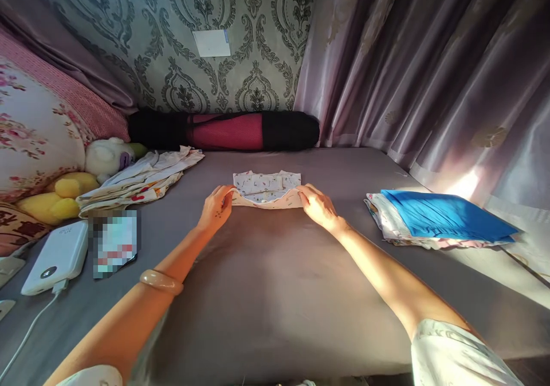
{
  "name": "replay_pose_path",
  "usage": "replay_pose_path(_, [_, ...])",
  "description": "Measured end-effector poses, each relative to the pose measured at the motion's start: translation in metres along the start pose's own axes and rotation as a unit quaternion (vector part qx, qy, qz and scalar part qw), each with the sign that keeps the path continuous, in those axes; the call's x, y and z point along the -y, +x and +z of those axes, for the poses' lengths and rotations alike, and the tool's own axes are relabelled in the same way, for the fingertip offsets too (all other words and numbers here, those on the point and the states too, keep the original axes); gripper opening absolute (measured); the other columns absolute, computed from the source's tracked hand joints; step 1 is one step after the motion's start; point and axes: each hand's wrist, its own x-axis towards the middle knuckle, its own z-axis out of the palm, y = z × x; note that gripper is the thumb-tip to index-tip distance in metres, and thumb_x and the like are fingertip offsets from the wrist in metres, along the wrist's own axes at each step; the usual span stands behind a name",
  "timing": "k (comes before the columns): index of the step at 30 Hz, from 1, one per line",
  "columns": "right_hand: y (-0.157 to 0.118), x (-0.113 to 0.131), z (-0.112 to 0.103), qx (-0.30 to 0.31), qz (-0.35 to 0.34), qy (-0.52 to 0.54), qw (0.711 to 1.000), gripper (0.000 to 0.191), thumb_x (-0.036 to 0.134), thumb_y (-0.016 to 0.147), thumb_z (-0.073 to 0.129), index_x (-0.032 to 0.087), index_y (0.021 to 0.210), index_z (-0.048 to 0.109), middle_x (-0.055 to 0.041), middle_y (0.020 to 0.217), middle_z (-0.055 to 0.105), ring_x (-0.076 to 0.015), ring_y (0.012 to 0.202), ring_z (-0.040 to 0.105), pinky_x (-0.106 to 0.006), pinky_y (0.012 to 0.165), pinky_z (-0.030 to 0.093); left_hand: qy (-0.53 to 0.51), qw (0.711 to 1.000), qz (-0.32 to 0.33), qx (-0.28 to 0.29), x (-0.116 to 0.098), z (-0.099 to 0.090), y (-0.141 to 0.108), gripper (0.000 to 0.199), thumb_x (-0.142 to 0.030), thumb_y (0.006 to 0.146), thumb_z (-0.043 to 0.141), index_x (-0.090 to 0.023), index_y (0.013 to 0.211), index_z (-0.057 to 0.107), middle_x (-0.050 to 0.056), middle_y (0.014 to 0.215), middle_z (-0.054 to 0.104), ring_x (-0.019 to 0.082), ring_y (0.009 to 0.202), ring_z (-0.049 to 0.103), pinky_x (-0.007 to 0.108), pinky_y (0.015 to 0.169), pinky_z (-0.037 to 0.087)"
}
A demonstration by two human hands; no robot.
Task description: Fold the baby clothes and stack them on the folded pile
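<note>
A small white garment (266,183) with a tiny print lies partly folded in front of me on the grey sheet. Its near edge is lifted and sags in the middle between my hands. My left hand (217,207) is closed on the left corner of that edge, with the fingertips partly hidden by the cloth. At the right corner, my right hand (318,204) grips the same edge between thumb and fingers. The far part of the garment rests flat, its outline stepped where layers overlap.
Folded clothes with a blue piece (447,215) on top sit at the right. Loose garments (146,177) lie at the left beside plush toys (71,194). A white power bank (58,257) with a cable and a blurred flat item (115,243) are nearer. A black-and-red roll (227,131) lies along the wall.
</note>
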Motion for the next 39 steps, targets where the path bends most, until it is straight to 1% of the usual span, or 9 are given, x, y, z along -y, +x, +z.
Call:
replay_pose_path(8, [0.031,-0.007,0.023,-0.023,0.033,-0.116,0.992,0.039,0.022,0.1,0.031,0.028,0.13,0.055,-0.0071,0.123,0.062,-0.0173,0.088,0.065,-0.024,0.064,0.045,0.019,0.996,-0.004,-0.089,0.004,0.023,0.027,0.029,-0.03,0.097,0.037,-0.02,0.108,0.062,0.007,0.094,0.063,0.019,0.082,0.06,0.029,0.071,0.048])
replay_pose_path(12, [0.048,-0.016,0.035,-0.021,0.037,-0.158,0.986,0.041,0.018,0.099,0.032,0.027,0.135,0.049,-0.0085,0.127,0.058,-0.019,0.097,0.063,-0.025,0.068,0.046,0.032,0.994,-0.028,-0.099,0.009,0.036,0.04,0.032,-0.031,0.097,0.035,-0.02,0.112,0.06,0.008,0.1,0.062,0.021,0.089,0.062,0.034,0.079,0.05])
replay_pose_path(19, [0.079,-0.026,0.043,0.05,0.057,-0.164,0.984,0.045,0.011,0.097,0.028,0.02,0.136,0.048,-0.0162,0.127,0.057,-0.0243,0.108,0.062,-0.033,0.084,0.048,0.064,0.992,-0.11,-0.016,0.026,0.056,0.068,0.036,-0.03,0.098,0.031,-0.023,0.122,0.056,0.012,0.114,0.062,0.027,0.098,0.064,0.041,0.084,0.051])
replay_pose_path(22, [0.088,-0.031,0.051,0.079,0.122,-0.129,0.981,0.041,0.019,0.099,0.032,0.02,0.137,0.046,-0.0163,0.127,0.059,-0.0262,0.111,0.062,-0.035,0.086,0.048,0.075,0.981,-0.172,0.052,0.038,0.066,0.077,0.035,-0.03,0.095,0.038,-0.018,0.126,0.05,0.017,0.114,0.064,0.031,0.102,0.065,0.044,0.082,0.051])
replay_pose_path(24, [0.091,-0.035,0.056,0.075,0.177,-0.102,0.976,0.04,0.027,0.101,0.034,0.018,0.138,0.045,-0.0165,0.126,0.06,-0.0269,0.111,0.062,-0.036,0.086,0.048,0.083,0.971,-0.208,0.08,0.044,0.07,0.08,0.036,-0.029,0.094,0.042,-0.015,0.127,0.047,0.021,0.116,0.063,0.033,0.107,0.064,0.047,0.083,0.051])
replay_pose_path(28, [0.092,-0.044,0.062,0.057,0.222,-0.055,0.972,0.037,0.031,0.1,0.037,0.017,0.13,0.052,-0.0161,0.125,0.063,-0.0273,0.108,0.063,-0.036,0.083,0.049,0.09,0.967,-0.212,0.112,0.051,0.073,0.078,0.037,-0.03,0.096,0.038,-0.013,0.129,0.043,0.026,0.129,0.057,0.035,0.117,0.059,0.049,0.088,0.05])
replay_pose_path(32, [0.093,-0.05,0.059,0.066,0.227,-0.021,0.971,0.035,0.028,0.099,0.038,0.018,0.128,0.056,-0.013,0.123,0.065,-0.0251,0.111,0.063,-0.033,0.086,0.049,0.079,0.975,-0.183,0.102,0.057,0.073,0.077,0.039,-0.031,0.097,0.033,-0.012,0.13,0.043,0.027,0.126,0.059,0.039,0.115,0.06,0.055,0.087,0.049])
replay_pose_path(35, [0.095,-0.049,0.051,0.077,0.246,-0.008,0.966,0.037,0.026,0.098,0.038,0.017,0.129,0.056,-0.0143,0.122,0.066,-0.0257,0.112,0.062,-0.034,0.086,0.049,0.085,0.974,-0.188,0.089,0.055,0.068,0.078,0.039,-0.03,0.096,0.032,-0.011,0.129,0.043,0.028,0.121,0.061,0.04,0.116,0.058,0.059,0.088,0.048])
replay_pose_path(39, [0.091,-0.033,0.041,0.014,0.227,-0.041,0.973,0.041,0.024,0.098,0.031,0.014,0.131,0.055,-0.0176,0.126,0.062,-0.0278,0.113,0.061,-0.039,0.09,0.048,0.133,0.973,-0.172,0.076,0.031,0.057,0.078,0.041,-0.029,0.095,0.038,-0.008,0.129,0.045,0.027,0.128,0.054,0.036,0.123,0.053,0.051,0.097,0.045])
